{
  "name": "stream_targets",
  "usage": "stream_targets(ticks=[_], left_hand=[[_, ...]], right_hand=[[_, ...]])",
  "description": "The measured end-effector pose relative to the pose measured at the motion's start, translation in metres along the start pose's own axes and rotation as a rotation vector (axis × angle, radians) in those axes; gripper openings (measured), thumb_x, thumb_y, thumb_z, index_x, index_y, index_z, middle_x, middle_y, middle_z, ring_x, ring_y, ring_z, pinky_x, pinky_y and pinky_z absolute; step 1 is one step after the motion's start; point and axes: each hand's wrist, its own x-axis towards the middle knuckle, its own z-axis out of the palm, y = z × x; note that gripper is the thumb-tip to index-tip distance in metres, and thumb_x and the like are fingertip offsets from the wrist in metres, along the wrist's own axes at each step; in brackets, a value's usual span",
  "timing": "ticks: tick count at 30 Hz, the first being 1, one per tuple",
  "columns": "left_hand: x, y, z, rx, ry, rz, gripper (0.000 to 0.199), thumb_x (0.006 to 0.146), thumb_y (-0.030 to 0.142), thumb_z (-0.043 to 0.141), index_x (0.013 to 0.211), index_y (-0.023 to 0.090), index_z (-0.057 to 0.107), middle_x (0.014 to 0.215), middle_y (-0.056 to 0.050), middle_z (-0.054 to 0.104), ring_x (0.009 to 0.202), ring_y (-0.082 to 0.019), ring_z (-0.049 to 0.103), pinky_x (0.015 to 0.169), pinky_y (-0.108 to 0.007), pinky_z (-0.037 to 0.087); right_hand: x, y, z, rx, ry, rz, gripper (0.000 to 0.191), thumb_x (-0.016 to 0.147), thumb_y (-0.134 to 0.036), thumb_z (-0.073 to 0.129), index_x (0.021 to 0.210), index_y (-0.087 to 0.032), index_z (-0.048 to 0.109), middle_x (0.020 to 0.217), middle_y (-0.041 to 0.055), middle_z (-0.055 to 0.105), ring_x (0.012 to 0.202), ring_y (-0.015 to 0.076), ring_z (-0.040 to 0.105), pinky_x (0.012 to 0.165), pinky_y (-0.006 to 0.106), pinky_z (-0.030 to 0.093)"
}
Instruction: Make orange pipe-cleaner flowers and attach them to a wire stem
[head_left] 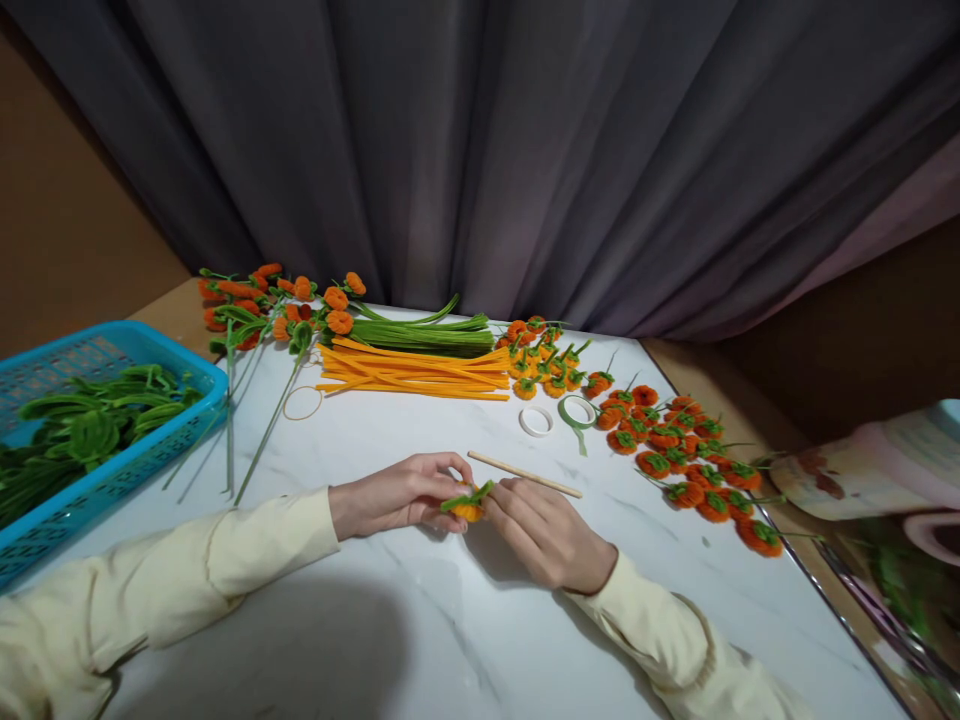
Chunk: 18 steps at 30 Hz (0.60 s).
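Observation:
A small yellow-orange pipe-cleaner pumpkin (468, 512) with green pipe-cleaner pieces on top is held between my two hands, just above the table. My left hand (409, 492) grips it from the left with thumb and fingers. From the right, the closed fingers of my right hand (544, 532) pinch at its edge by the green end; the fingertips are partly hidden. Right behind my right hand lies a thin wooden stick (525, 474). A white tape ring (536, 421) and a roll of green tape (577, 411) lie farther back.
Yellow-orange pipe cleaners (420, 370) and green pipe cleaners (427, 335) lie in bundles at the back. Several orange pumpkins (664, 436) spread along the right. At left stand a blue basket (214, 385) of green pieces and orange flowers on stems (262, 440). A container (877, 465) sits far right.

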Motion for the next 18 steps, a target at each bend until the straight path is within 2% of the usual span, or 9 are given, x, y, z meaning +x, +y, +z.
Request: stream_targets(ticks=[5,9,12,14,18], left_hand=[[-0.002,-0.003,0.003,0.093,0.043,0.092,0.024,0.076,0.028,0.069,0.087,0.016,0.052,0.075,0.001,0.06,0.068,-0.011,0.064,0.072,-0.024,0.05],[-0.003,-0.003,0.007,0.162,0.097,0.144,0.024,0.077,0.03,0.068,0.086,0.017,0.051,0.072,0.003,0.057,0.068,-0.011,0.064,0.072,-0.026,0.051],[-0.005,-0.001,0.01,0.203,0.084,0.173,0.024,0.077,0.032,0.068,0.088,0.018,0.053,0.074,0.003,0.055,0.068,-0.012,0.064,0.07,-0.026,0.052],[-0.006,0.0,0.009,0.219,0.054,0.174,0.024,0.077,0.033,0.067,0.091,0.018,0.055,0.079,0.002,0.056,0.069,-0.011,0.064,0.071,-0.027,0.052],[-0.007,0.0,0.006,0.219,0.01,0.153,0.02,0.079,0.032,0.065,0.089,0.017,0.057,0.082,0.001,0.056,0.073,-0.011,0.064,0.077,-0.027,0.053]], right_hand=[[0.003,-0.005,-0.002,-0.049,-0.03,0.027,0.025,0.088,-0.003,0.032,0.096,-0.005,0.055,0.079,0.0148,0.063,0.07,0.0211,0.057,0.063,0.034,0.05],[0.005,-0.011,-0.004,0.019,-0.022,0.191,0.026,0.083,0.0,0.032,0.096,-0.006,0.053,0.077,0.0128,0.06,0.069,0.0202,0.055,0.058,0.031,0.048],[0.007,-0.015,-0.008,0.09,-0.038,0.299,0.027,0.081,0.002,0.031,0.094,-0.009,0.053,0.074,0.0103,0.057,0.067,0.0184,0.052,0.054,0.027,0.045],[0.01,-0.016,-0.01,0.075,-0.055,0.284,0.026,0.083,0.001,0.031,0.091,-0.009,0.054,0.071,0.0092,0.056,0.064,0.0178,0.05,0.053,0.027,0.044],[0.011,-0.013,-0.013,-0.02,-0.09,0.156,0.026,0.088,-0.002,0.03,0.092,-0.006,0.056,0.071,0.0109,0.057,0.067,0.0195,0.053,0.056,0.029,0.046]])
